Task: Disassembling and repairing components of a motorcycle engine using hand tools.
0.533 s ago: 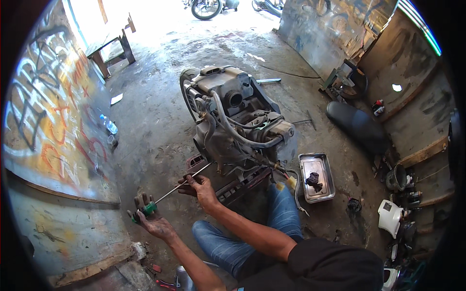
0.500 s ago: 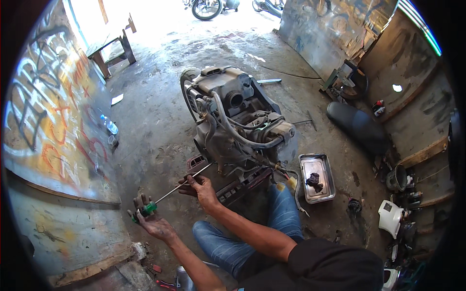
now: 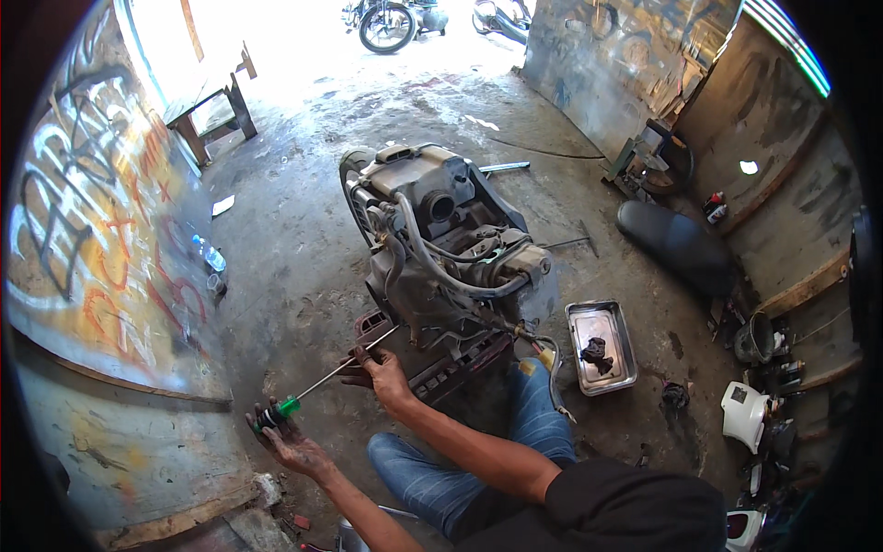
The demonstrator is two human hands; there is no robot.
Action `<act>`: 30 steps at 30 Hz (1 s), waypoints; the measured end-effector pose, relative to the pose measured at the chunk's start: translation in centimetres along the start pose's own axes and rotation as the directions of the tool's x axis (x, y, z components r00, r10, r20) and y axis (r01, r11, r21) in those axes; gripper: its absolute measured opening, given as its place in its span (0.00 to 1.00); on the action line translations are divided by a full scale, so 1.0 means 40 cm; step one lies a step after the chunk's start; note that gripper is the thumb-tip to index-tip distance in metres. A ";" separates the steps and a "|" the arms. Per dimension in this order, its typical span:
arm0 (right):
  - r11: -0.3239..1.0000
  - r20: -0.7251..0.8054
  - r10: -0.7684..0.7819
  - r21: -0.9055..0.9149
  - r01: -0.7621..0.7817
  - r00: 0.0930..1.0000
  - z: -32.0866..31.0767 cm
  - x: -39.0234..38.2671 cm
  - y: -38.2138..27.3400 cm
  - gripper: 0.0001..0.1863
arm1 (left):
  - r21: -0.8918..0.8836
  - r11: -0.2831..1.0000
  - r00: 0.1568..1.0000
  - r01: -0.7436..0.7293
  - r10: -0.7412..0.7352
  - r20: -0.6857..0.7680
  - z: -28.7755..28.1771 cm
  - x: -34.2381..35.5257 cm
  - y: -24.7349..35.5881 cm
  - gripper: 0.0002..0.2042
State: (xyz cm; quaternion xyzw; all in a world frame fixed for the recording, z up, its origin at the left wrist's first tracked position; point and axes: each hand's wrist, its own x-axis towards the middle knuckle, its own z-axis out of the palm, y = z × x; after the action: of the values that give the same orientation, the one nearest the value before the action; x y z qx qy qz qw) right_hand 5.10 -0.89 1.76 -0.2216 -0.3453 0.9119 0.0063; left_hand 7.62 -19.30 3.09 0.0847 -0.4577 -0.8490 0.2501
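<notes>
As left hand [image 3: 292, 449] holds screwdriver [image 3: 289, 407], multicoloured graffiti lettering [image 3: 120, 224]

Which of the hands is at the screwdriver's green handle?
The left hand; the right hand is instead at the screwdriver's metal shaft, nearer the engine.

Daylight floods the opening [image 3: 303, 37] between eleven and twelve o'clock, blown white; the floor [image 3: 285, 276] dims toward six. Distortion bows the wall [image 3: 110, 267] at nine, and black vignetting rounds the corners.
</notes>
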 end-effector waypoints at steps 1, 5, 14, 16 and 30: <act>1.000 0.010 0.010 0.011 -0.010 1.000 -0.002 0.000 0.000 0.14 | -0.020 1.000 1.000 0.008 -0.009 -0.013 0.000 -0.003 -0.001 0.26; 1.000 0.009 -0.005 0.002 0.005 1.000 -0.002 0.000 0.000 0.13 | -0.008 1.000 1.000 0.010 -0.010 -0.029 -0.003 -0.017 0.008 0.26; 0.999 0.049 -0.020 -0.040 0.022 0.999 -0.020 -0.010 0.004 0.14 | 0.311 0.946 0.960 0.088 0.003 -0.281 -0.091 0.033 -0.010 0.24; 0.999 0.028 -0.001 0.039 0.000 1.000 -0.023 -0.009 0.005 0.14 | 0.266 0.963 0.993 0.034 -0.003 -0.116 -0.108 0.043 -0.025 0.22; 1.000 0.047 0.016 0.017 -0.017 0.999 -0.007 -0.017 -0.005 0.13 | -0.067 0.996 0.993 0.062 -0.068 -0.092 -0.036 -0.002 -0.011 0.23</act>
State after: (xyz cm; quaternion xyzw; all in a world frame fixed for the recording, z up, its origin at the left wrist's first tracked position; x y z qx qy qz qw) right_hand 5.81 -0.67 1.96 -0.2030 -0.3355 0.9199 -0.0073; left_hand 8.08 -20.11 1.91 0.1316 -0.4148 -0.8660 0.2462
